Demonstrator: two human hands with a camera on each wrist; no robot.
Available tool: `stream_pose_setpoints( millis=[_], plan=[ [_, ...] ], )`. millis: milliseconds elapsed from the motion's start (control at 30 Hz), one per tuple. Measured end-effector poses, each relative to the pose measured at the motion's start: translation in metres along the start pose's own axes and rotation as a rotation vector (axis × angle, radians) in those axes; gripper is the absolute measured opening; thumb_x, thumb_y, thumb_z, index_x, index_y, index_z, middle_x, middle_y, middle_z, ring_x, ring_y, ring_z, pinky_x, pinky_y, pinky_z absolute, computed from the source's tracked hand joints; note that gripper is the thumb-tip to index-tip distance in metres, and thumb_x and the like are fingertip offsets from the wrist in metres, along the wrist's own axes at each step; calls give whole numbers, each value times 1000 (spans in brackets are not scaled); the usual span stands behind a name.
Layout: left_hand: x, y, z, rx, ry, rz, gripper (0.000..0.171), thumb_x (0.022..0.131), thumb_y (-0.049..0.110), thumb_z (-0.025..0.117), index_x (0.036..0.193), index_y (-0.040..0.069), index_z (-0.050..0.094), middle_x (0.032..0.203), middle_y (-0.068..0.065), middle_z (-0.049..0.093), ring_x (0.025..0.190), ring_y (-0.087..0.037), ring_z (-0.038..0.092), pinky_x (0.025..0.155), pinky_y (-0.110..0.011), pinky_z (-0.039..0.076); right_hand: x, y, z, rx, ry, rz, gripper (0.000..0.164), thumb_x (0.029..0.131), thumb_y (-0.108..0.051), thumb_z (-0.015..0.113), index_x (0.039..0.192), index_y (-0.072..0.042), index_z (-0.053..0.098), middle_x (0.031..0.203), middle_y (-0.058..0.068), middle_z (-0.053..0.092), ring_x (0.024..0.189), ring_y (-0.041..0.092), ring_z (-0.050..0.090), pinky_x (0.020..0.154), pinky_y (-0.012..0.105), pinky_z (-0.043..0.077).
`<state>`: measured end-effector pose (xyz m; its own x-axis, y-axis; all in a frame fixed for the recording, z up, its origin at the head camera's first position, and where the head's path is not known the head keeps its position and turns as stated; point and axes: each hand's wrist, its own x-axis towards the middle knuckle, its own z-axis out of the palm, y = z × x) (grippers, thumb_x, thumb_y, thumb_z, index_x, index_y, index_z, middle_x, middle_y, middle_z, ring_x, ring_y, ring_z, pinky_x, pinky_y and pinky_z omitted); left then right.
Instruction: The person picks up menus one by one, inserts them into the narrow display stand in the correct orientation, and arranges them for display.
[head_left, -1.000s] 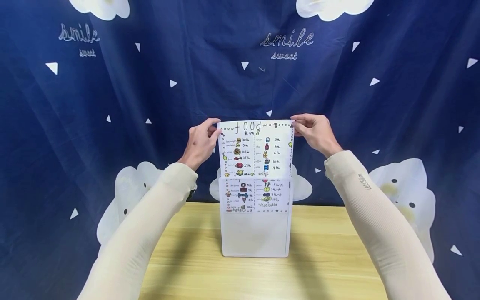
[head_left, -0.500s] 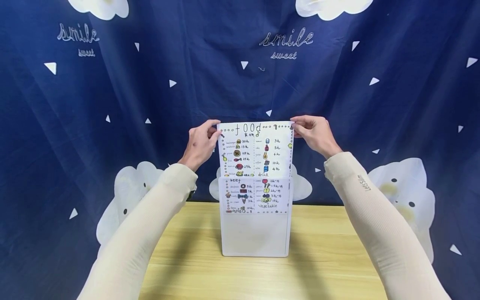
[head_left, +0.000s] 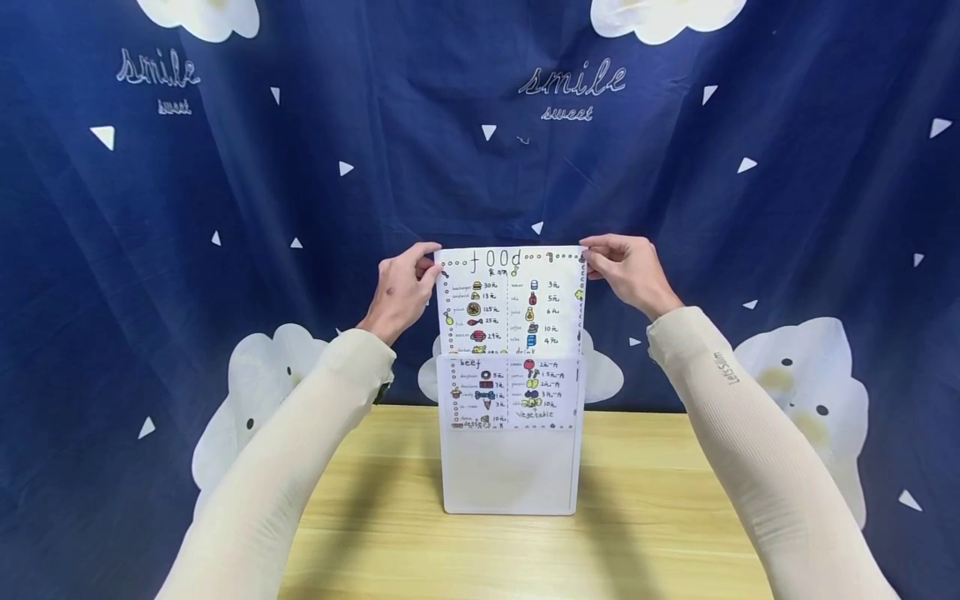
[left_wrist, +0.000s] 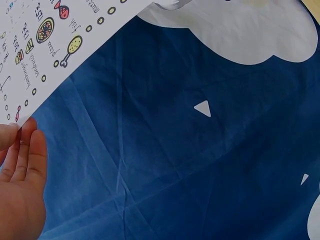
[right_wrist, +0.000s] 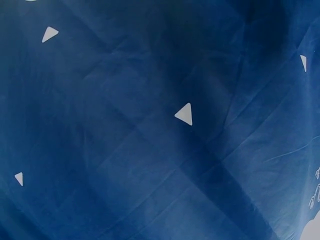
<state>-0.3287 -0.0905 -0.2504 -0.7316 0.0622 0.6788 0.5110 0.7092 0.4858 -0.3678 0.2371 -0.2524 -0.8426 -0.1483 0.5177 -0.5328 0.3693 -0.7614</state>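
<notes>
A hand-drawn food menu sheet point(head_left: 510, 308) stands upright in the head view, its lower part inside a clear-fronted upright sign holder point(head_left: 510, 475) on the table. Printed rows of food pictures and prices show through the holder's front. My left hand point(head_left: 401, 290) pinches the sheet's top left corner between thumb and fingers. At the top right corner, my right hand point(head_left: 628, 268) pinches the sheet the same way. The left wrist view shows the left hand point(left_wrist: 24, 170) on a corner of the menu sheet point(left_wrist: 55, 45). Only cloth appears in the right wrist view.
The holder stands on a light wooden table point(head_left: 645, 500). Close behind the table hangs a dark blue curtain point(head_left: 420, 150) with white clouds, triangles and "smile sweet" lettering.
Both hands have lowered slightly with the menu sheet, which has slid a little further down into the holder. The holder has stayed in place.
</notes>
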Motion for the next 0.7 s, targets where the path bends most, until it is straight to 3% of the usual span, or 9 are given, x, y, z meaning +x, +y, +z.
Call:
stream_pose_setpoints(
  millis=[700],
  plan=[
    [-4,-3,3,5,-5,-1,29,96,6,66,125,4,67,93,-13,74,78,-22,67,72,-35,51,-3,5,1,-26,-22,22,26,98,-2,62,122,4,68,112,25,70,77,9,68,73,22,56]
  ],
)
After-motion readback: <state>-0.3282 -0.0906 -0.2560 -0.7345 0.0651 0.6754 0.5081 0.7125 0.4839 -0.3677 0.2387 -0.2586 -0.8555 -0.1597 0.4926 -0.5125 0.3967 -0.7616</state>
